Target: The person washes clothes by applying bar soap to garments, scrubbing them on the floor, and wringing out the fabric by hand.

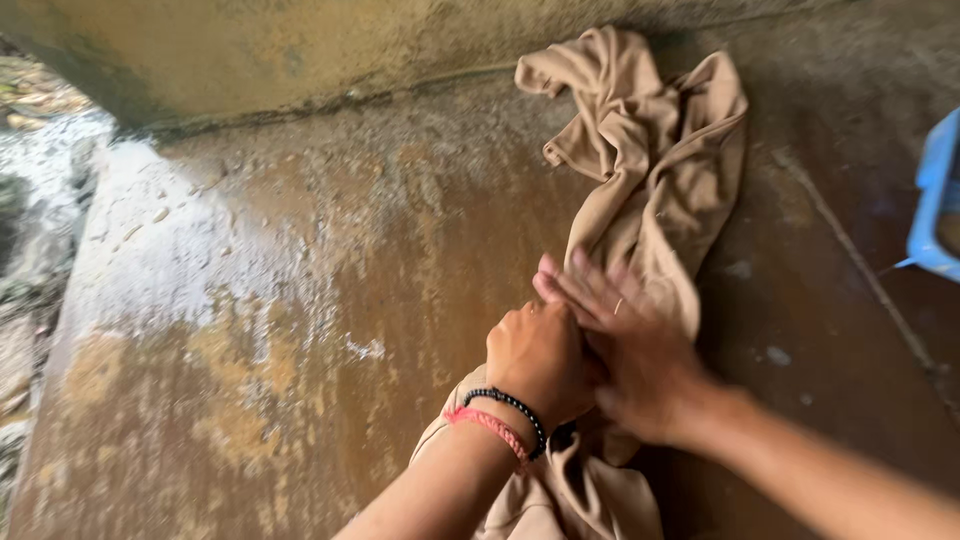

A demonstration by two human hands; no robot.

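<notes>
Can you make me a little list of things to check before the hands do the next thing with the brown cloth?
1. Left hand gripping the tan cloth: ok, it is closed in a fist on the cloth.
2. Right hand on the cloth: ok, it lies flat on it with fingers spread.
3. Cloth spread flat: not ok, the far end is crumpled and folded.
4. Cloth all on the wet stone slab: cannot tell, the near end runs out of view.
5. Blue tub apart from the cloth: ok, it sits at the right edge.
</notes>
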